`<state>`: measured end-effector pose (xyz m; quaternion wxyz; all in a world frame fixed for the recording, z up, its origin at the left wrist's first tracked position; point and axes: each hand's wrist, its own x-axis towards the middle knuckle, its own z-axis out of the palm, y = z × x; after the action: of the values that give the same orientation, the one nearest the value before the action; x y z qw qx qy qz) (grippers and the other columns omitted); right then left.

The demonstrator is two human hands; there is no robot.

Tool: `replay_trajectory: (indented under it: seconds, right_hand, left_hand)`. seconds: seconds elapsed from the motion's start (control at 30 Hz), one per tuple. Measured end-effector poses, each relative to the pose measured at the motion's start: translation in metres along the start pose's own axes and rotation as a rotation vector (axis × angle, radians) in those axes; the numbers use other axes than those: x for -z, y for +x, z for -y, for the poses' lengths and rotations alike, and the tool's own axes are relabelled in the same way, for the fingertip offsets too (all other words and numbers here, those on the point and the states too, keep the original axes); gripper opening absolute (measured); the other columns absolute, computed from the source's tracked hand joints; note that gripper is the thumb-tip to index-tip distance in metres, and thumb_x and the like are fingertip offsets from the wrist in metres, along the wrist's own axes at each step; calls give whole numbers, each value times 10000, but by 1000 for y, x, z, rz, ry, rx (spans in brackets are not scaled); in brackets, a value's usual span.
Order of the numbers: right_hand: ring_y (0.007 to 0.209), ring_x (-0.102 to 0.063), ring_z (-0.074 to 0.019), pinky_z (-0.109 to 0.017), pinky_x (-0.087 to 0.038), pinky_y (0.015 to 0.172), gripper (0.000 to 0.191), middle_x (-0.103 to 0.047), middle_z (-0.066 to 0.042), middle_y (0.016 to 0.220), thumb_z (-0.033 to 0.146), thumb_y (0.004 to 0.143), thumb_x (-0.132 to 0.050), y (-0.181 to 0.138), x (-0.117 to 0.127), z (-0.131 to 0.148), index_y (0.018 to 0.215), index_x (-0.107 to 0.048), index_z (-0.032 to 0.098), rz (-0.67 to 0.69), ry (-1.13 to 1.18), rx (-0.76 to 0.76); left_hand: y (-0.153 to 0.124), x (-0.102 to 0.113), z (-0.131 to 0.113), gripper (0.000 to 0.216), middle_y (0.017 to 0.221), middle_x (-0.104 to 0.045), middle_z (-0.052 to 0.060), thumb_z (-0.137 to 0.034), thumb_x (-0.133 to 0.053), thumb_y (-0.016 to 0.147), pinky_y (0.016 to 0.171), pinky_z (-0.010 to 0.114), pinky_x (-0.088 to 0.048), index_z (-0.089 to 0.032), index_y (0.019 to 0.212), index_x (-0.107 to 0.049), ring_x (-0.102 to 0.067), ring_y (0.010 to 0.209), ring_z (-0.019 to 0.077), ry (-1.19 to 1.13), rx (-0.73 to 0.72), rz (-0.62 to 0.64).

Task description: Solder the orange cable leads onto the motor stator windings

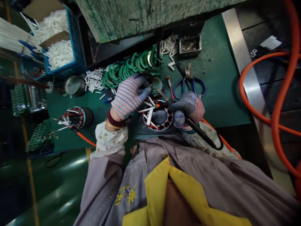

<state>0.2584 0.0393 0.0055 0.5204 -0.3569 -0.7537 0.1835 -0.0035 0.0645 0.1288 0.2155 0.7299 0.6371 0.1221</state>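
My right hand (190, 108), in a striped glove, is wrapped around the dark handle of a soldering iron (166, 96). The iron's metal tip points up and left, above a wound motor stator (172, 121). White sleeves (150, 116) and red wires stick out of the stator's left side. Gloved as well, my left hand (133, 94) hovers just up and left of the stator, thumb and fingers pinched together. What the pinch holds is too small to make out. Close beyond its fingertips lie a small round dish (157, 83) and a row of curved green circuit boards (131, 67).
Pliers with blue handles (188, 78), a red-handled brush (169, 86) and a metal tray (190, 45) lie toward the back right. A second stator (81, 117) stands at left. Blue bins (71, 40) hold white tubes. An orange hose (277, 119) loops at right.
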Motion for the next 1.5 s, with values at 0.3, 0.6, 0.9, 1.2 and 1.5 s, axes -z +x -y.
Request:
replay_trajectory:
  seconds: [0.3, 0.6, 0.9, 1.2, 1.5]
  right_hand:
    - [809, -640, -313, -515, -587, 859, 568, -654, -80, 768, 682, 1174, -417, -5, 11, -6, 947, -831, 365, 128, -107, 13]
    - [834, -671, -305, -496, -569, 883, 404, -683, -71, 837, 577, 1124, -558, -8, 9, -10, 1027, -867, 335, 140, -72, 88]
    - [1027, -728, -392, -573, -631, 1021, 411, -764, -144, 922, 494, 1064, -518, 2, 14, 9, 989, -896, 351, 422, -367, -174]
    - [1117, -754, -414, -602, -644, 1076, 349, -810, -139, 1014, 507, 1067, -595, 10, 20, 19, 1063, -913, 364, 559, -450, -204]
    - [1118, -757, -415, -585, -636, 1066, 309, -814, -133, 1003, 521, 1053, -631, 10, 22, 18, 1042, -896, 363, 543, -470, -222]
  left_hand:
    - [8, 1, 5, 144, 1071, -814, 108, -431, -830, 1100, 1016, 597, -683, -305, 1036, -803, -818, 1078, 382, 77, -111, -8]
    - [12, -10, 30, 319, 933, -782, 90, -593, -917, 1091, 886, 595, -676, -329, 965, -791, -792, 936, 382, -38, -210, -114]
    - [9, -27, 38, 329, 978, -797, 86, -557, -953, 1062, 964, 580, -725, -321, 954, -751, -821, 1002, 377, -88, -220, -254]
    - [4, -29, 31, 213, 1066, -840, 79, -436, -872, 1146, 987, 540, -719, -270, 1060, -771, -848, 1073, 349, -36, -246, -271]
    - [17, -3, 16, 134, 928, -784, 70, -259, -888, 968, 864, 535, -712, -300, 1004, -765, -830, 922, 372, 131, -189, -92]
